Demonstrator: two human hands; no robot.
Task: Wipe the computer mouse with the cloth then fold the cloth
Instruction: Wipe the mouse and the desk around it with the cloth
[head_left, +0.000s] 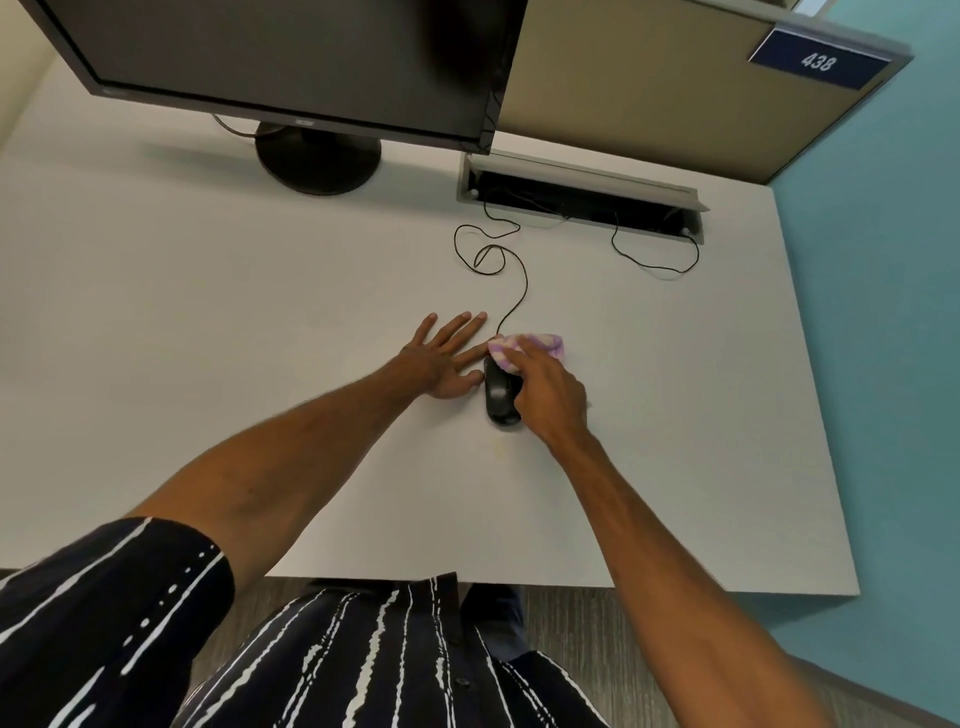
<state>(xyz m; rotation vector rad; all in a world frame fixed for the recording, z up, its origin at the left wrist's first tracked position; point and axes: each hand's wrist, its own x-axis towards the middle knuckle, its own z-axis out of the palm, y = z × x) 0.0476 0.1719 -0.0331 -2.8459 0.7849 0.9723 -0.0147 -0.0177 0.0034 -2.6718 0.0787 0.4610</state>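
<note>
A black wired computer mouse (500, 396) lies on the white desk (208, 312), near its middle. My right hand (545, 395) grips a bunched purple-and-white cloth (524, 347) and holds it against the mouse's front end. Most of the cloth is hidden under my fingers. My left hand (447, 358) lies flat on the desk just left of the mouse, fingers spread and straight, the thumb against the mouse's left side.
The mouse cable (511, 280) loops back to an open cable tray (582, 200) at the desk's rear. A black monitor (291, 57) on a round stand (318, 158) stands at the back left. A tan partition (649, 88) and teal wall (883, 338) bound the right side.
</note>
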